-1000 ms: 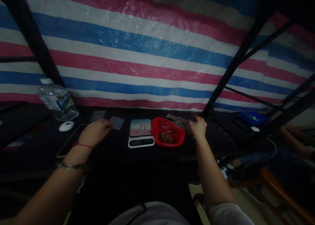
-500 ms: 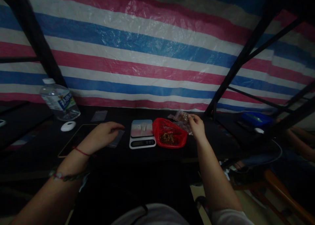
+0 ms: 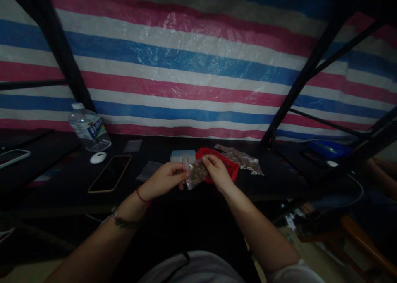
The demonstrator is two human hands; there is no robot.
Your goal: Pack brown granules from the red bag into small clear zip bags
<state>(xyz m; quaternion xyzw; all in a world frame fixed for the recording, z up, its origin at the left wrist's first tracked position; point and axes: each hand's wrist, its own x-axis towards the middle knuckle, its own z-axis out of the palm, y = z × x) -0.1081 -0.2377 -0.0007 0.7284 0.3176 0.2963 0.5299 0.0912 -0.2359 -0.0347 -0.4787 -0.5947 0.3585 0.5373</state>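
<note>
Between my two hands is a small clear plastic bag (image 3: 196, 174) filled with brown bits. My left hand (image 3: 170, 175) pinches its left end, and my right hand (image 3: 217, 171) grips its right end. Behind the hands sits the kitchen scale (image 3: 182, 154), of which only the pale blue top edge shows. A red plastic bag (image 3: 233, 171) lies open under and behind my right hand, its contents hidden. More filled clear bags (image 3: 245, 160) lie to the right of it. An empty-looking clear bag (image 3: 149, 170) rests beside my left hand.
On the left are a phone (image 3: 111, 174), a white mouse-shaped object (image 3: 98, 157) and a clear bottle (image 3: 89, 130). Another small clear bag (image 3: 132, 146) lies farther back. Black frame posts (image 3: 290, 93) flank the striped sheet. A co-worker's arm (image 3: 383, 173) shows at far right.
My right hand has brought the filled bag leftward from the pile to the front of the scale. My left hand has moved right and taken hold of it too.
</note>
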